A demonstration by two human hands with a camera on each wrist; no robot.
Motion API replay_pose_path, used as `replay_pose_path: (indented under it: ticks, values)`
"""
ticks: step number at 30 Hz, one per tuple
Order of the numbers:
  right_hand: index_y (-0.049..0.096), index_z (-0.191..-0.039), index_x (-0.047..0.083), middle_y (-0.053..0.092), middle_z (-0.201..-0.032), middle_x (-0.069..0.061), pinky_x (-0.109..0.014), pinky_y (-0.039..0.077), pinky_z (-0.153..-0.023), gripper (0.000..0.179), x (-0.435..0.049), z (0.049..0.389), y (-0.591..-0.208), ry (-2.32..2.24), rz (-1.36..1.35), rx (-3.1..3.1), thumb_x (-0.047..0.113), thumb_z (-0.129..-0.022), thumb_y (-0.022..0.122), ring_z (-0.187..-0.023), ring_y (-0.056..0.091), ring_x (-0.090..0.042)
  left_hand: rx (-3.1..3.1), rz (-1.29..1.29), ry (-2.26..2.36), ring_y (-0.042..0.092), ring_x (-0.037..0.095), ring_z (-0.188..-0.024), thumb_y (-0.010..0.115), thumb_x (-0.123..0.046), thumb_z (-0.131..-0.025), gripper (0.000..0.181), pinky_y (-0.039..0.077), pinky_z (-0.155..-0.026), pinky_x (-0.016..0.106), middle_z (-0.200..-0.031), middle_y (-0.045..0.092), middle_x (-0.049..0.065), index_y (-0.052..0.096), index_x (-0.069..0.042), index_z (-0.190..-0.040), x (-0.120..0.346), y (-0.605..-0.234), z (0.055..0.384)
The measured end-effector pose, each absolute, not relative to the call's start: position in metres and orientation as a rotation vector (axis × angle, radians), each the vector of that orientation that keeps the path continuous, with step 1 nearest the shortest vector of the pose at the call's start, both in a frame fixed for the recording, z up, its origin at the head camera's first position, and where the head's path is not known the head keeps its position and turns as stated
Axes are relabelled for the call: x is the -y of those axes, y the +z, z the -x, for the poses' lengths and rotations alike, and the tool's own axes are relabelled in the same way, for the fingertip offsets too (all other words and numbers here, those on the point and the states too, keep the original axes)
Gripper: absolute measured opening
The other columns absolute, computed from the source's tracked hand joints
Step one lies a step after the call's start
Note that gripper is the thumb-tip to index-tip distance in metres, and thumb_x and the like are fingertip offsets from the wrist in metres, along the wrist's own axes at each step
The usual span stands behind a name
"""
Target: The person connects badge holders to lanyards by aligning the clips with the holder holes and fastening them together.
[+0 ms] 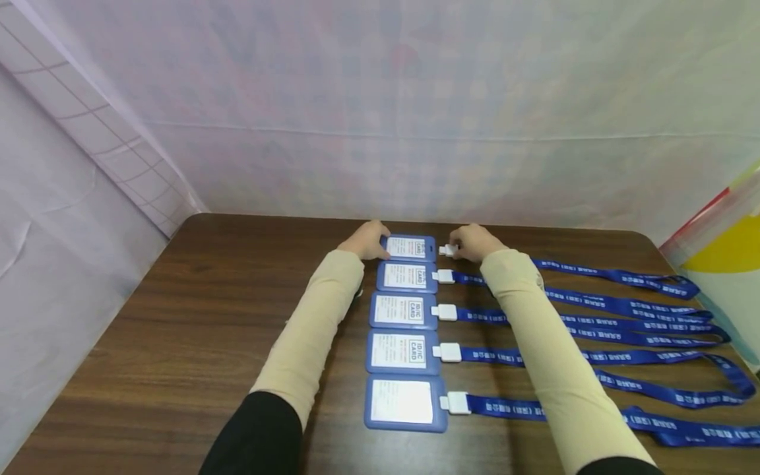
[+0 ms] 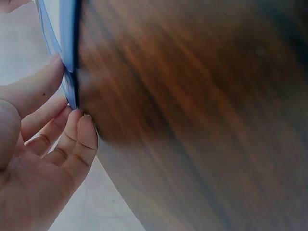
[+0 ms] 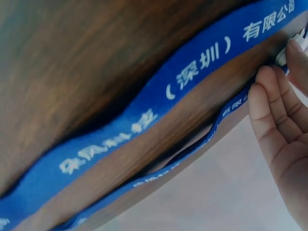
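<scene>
At the far edge of the table, my left hand point(image 1: 365, 241) pinches the left end of a blue ID card holder point(image 1: 410, 247). In the left wrist view, the thumb and fingers point(image 2: 81, 139) sit on either side of the holder's blue edge point(image 2: 70, 33). Across from it, my right hand point(image 1: 475, 242) pinches the white clip point(image 1: 448, 251) of a blue lanyard point(image 1: 594, 271). A small gap separates clip and holder. The right wrist view shows the strap point(image 3: 197, 67) of a nearer lanyard; the held clip is mostly hidden by fingers there.
Several more blue card holders point(image 1: 405, 402) lie in a column toward me, each with a white clip point(image 1: 458, 403) at its right end. Their blue straps point(image 1: 505, 407) run right under my right forearm. A pale curtain point(image 1: 392, 119) hangs behind the brown table point(image 1: 196, 316).
</scene>
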State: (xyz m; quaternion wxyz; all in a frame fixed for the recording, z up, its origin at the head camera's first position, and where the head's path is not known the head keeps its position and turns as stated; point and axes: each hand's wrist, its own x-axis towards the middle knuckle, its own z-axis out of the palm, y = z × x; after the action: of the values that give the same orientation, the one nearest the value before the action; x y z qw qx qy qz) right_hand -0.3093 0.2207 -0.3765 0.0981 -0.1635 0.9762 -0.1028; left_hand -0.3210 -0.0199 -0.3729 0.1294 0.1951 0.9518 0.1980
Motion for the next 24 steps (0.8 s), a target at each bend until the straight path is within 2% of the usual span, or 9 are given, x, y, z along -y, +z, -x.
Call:
replay_pose_path:
  ticks: [13,24]
  values:
    - [0.063,-0.102,0.002,0.061,-0.093,-0.013,-0.032,0.048,-0.061,0.022,-0.2243,0.3158,-0.3827,-0.431,0.439,-2.858,0.011,-0.082,0.067,-0.071,0.056,-0.021,-2.757,-0.553,0.579,0.044,0.028,-0.118,0.072,-0.015,-0.079,0.054,0.036,-0.098,0.034,-0.126,0.048,0.016,0.05,0.003,-0.125,0.0207,-0.3714,0.3225]
    - [0.063,-0.1,0.0,0.061,-0.09,-0.013,-0.039,0.046,-0.071,0.023,-0.2263,0.3119,-0.3758,-0.368,0.519,-2.887,0.011,-0.081,0.068,-0.078,0.054,-0.025,-2.768,-0.547,0.576,0.045,0.027,-0.116,0.072,-0.014,-0.078,0.053,0.036,-0.098,0.034,-0.125,0.049,0.015,0.052,0.003,-0.123,0.0156,-0.3705,0.323]
